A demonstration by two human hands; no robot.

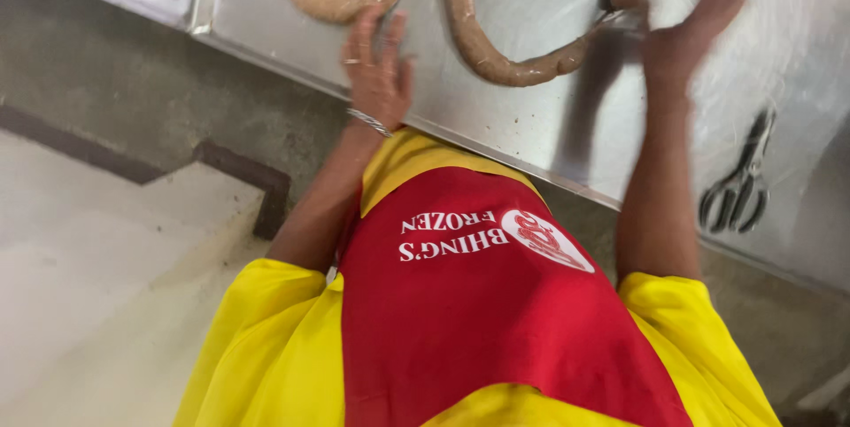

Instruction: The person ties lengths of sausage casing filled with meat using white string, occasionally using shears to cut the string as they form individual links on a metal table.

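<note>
Sausage rope (496,60) snakes along the steel bench (549,135), coiled toward its far edge. Left hand (379,73) lies flat by the coil, fingers (376,33) slightly spread, steadying it; right hand (677,46) grips the loop's end, seemingly to guide it. Scissors (739,184) lie near the front edge.
</note>
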